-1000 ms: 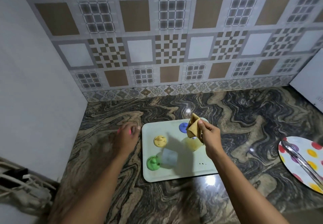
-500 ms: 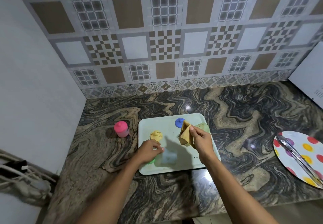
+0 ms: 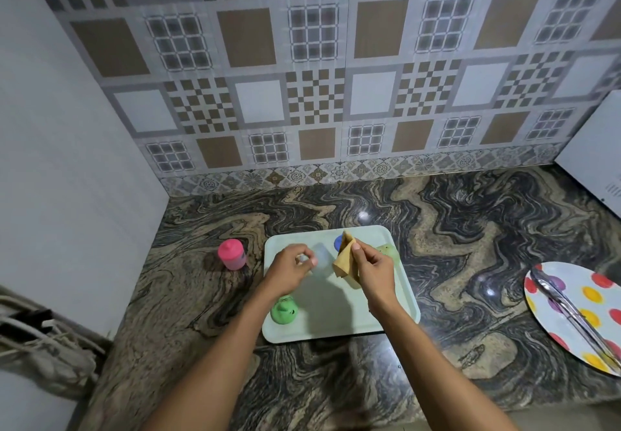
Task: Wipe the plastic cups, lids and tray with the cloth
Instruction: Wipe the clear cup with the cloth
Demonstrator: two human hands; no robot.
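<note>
A pale green tray [image 3: 336, 328] lies on the marble counter. My left hand [image 3: 289, 271] holds a clear bluish plastic cup [image 3: 321, 257] lifted over the tray. Beside it, my right hand [image 3: 371, 267] pinches a folded tan cloth [image 3: 344, 257]. A green lid [image 3: 284, 309] sits at the tray's near left. A blue lid [image 3: 337, 242] shows at the far edge, partly hidden by the cloth. A yellowish clear cup [image 3: 388, 250] lies behind my right hand. A pink cup with its lid on [image 3: 231, 254] stands on the counter left of the tray.
A polka-dot plate [image 3: 598, 299] with metal tongs [image 3: 571, 309] lies at the right. A white appliance [image 3: 591, 148] stands at the far right, cables [image 3: 37, 333] at the left edge. The tiled wall closes the back.
My left hand left the pink cup on the counter, moved onto the tray and lifted the clear cup. The cloth in my right hand came beside it.
</note>
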